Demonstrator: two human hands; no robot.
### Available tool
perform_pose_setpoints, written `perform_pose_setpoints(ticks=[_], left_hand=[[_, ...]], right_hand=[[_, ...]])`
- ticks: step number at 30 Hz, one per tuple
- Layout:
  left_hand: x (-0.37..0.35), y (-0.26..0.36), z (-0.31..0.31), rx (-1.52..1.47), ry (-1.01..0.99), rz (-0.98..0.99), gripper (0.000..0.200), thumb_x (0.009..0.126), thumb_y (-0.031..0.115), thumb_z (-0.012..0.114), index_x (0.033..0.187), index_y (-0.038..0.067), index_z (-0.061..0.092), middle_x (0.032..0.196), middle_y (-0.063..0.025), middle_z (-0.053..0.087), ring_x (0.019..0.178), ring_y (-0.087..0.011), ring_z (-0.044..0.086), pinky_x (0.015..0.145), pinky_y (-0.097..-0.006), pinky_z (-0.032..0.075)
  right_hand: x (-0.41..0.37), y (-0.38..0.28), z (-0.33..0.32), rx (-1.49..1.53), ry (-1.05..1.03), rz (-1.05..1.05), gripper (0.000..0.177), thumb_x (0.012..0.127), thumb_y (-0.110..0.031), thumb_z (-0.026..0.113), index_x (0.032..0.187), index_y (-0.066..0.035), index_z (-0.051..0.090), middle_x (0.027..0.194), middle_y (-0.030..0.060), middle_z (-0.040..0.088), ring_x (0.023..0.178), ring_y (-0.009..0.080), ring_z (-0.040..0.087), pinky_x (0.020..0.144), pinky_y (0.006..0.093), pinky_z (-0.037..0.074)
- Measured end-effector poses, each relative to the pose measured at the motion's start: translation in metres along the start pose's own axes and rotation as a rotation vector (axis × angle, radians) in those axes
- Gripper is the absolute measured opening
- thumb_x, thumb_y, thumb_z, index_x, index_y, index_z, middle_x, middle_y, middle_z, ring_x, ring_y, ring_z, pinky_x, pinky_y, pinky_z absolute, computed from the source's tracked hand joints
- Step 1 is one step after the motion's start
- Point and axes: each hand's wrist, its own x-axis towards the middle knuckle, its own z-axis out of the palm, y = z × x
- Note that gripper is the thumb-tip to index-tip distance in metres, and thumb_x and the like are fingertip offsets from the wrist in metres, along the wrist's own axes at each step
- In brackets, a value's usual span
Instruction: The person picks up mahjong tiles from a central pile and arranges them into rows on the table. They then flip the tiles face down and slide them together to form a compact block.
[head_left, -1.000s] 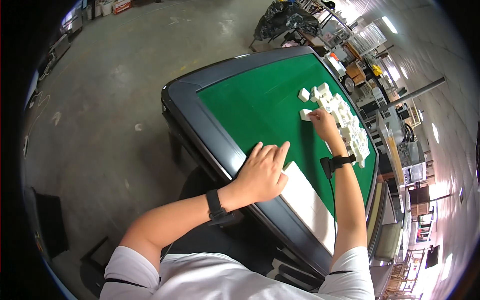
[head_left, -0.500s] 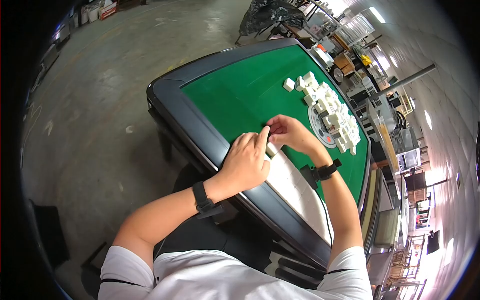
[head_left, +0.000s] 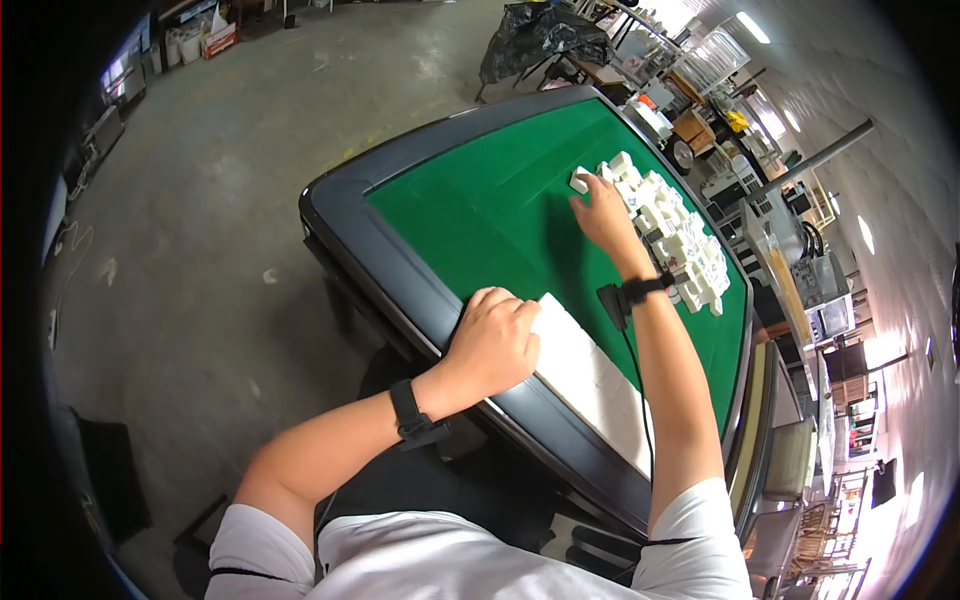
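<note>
White mahjong tiles stand in a long, close row along the near side of the green table. My left hand rests on the dark rim at the far end of this row, fingers curled in; whatever is beneath them is hidden. Over the green felt, my right hand reaches out to a single mahjong tile at the edge of the loose heap. Its fingertips touch or nearly touch that tile, and the thumb stays apart. Beside this hand lies the heap of mahjong tiles, jumbled together.
The table's raised dark rim borders the green felt. A black cable hangs from the right wrist strap across the tile row. Crowded shelves and equipment stand beyond the table, and black plastic sheeting at the back.
My right hand has left the end of the tile row and moved away to the heap. My left hand has stayed by the row, its fingers now more curled.
</note>
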Motion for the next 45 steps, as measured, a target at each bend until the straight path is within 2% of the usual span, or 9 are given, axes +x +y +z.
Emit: perform_pose_setpoints(ticks=[2,5,8,15,24,30,32,37,45], left_hand=[[0.001,0.000,-0.001,0.010,0.005,0.018,0.031,0.085,0.008,0.062,0.109,-0.006,0.075,0.100,-0.0207,0.077,0.105,-0.0374,0.069,0.103,-0.0516,0.050],[0.002,0.001,-0.001,0.016,0.013,0.031,0.031,0.085,0.008,0.062,0.110,-0.006,0.075,0.100,-0.0204,0.077,0.104,-0.0369,0.069,0.104,-0.0514,0.050],[0.002,0.001,-0.002,0.024,0.020,0.040,0.031,0.085,0.008,0.062,0.110,-0.005,0.074,0.100,-0.0200,0.077,0.104,-0.0367,0.069,0.104,-0.0513,0.050],[0.001,0.000,-0.001,0.010,0.009,0.034,0.033,0.085,0.007,0.061,0.113,-0.006,0.074,0.103,-0.0211,0.077,0.106,-0.0369,0.070,0.107,-0.0521,0.048],[0.001,0.001,-0.001,0.010,0.026,0.043,0.033,0.085,0.007,0.062,0.113,-0.006,0.073,0.101,-0.0209,0.076,0.105,-0.0366,0.069,0.108,-0.0522,0.048],[-0.002,0.002,-0.001,0.049,-0.008,0.018,0.036,0.085,0.008,0.062,0.117,-0.005,0.072,0.106,-0.0201,0.076,0.113,-0.0360,0.067,0.116,-0.0585,0.042],[-0.002,0.003,0.000,0.053,-0.025,0.009,0.037,0.086,0.008,0.062,0.118,-0.005,0.072,0.107,-0.0201,0.075,0.115,-0.0358,0.067,0.117,-0.0612,0.040],[-0.003,0.003,-0.001,0.058,-0.044,-0.001,0.038,0.086,0.008,0.062,0.120,-0.005,0.071,0.109,-0.0203,0.075,0.117,-0.0355,0.066,0.119,-0.0657,0.037],[-0.002,0.003,-0.003,0.061,-0.062,-0.010,0.038,0.085,0.008,0.062,0.120,-0.005,0.071,0.108,-0.0207,0.075,0.117,-0.0352,0.067,0.120,-0.0691,0.034]], right_hand=[[0.021,0.033,0.025,-0.003,0.030,0.051,0.051,0.097,-0.022,0.074,0.145,-0.006,0.064,0.141,0.0269,0.066,0.129,0.0470,0.064,0.112,0.0498,0.053],[0.038,0.044,0.029,-0.271,-0.126,0.338,0.069,0.102,-0.050,0.066,0.164,-0.026,0.050,0.174,0.0220,0.037,0.159,0.0519,0.033,0.119,0.0785,0.035],[0.039,0.060,0.027,-0.259,-0.182,0.589,0.071,0.103,-0.055,0.064,0.166,-0.029,0.046,0.178,0.0205,0.030,0.163,0.0526,0.024,0.115,0.0884,0.027],[0.011,0.154,0.049,-0.295,-0.019,0.275,0.052,0.093,-0.024,0.071,0.138,0.001,0.064,0.132,0.0313,0.067,0.124,0.0526,0.063,0.111,0.0540,0.052],[-0.016,0.126,0.020,-0.038,0.376,0.477,0.050,0.091,-0.014,0.071,0.136,0.003,0.061,0.130,0.0317,0.064,0.120,0.0479,0.064,0.106,0.0515,0.054],[-0.028,0.086,0.004,0.277,0.064,0.284,0.053,0.091,-0.008,0.069,0.143,-0.002,0.059,0.142,0.0258,0.066,0.135,0.0444,0.059,0.114,0.0508,0.050],[-0.029,0.092,0.012,0.047,-0.012,-0.150,0.060,0.090,-0.007,0.070,0.148,-0.004,0.056,0.142,0.0231,0.066,0.137,0.0455,0.058,0.117,0.0507,0.048],[-0.021,0.110,0.017,-0.058,-0.043,0.329,0.065,0.090,-0.021,0.080,0.147,0.000,0.058,0.138,0.0301,0.067,0.133,0.0473,0.062,0.116,0.0514,0.050],[-0.026,0.102,0.000,-0.063,-0.202,0.190,0.065,0.086,-0.028,0.084,0.142,-0.001,0.063,0.129,0.0274,0.070,0.127,0.0446,0.066,0.110,0.0502,0.053]])
